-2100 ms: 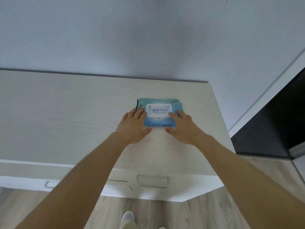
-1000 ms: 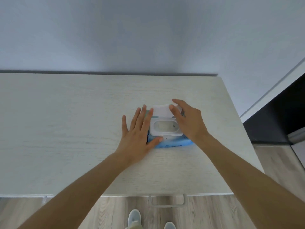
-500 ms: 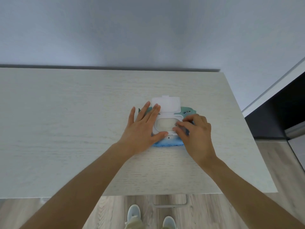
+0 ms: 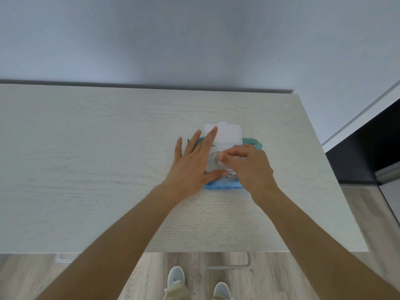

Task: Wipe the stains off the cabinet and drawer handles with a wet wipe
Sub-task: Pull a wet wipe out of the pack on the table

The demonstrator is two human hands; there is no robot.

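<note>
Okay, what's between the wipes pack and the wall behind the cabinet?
Only bare cabinet top in the head view. The flipped-open lid points toward the wall from the wipes pack; nothing else lies there.

Grey wall (image 4: 194,40) — pale wooden floor (image 4: 270,278)

Head view: looks steeply down from above, close over cabinet top (image 4: 108,169); wall at 12 o'clock.

A: Lighting, as recorded?
B: Soft, even daylight; the wall (image 4: 194,35) is shaded bluish towards its corners. Faint shadow is cast beneath the forearms onto the desk (image 4: 86,169).
A: Picture quality?
B: Slightly soft throughout; wide-angle bending is noted at the edges.
</note>
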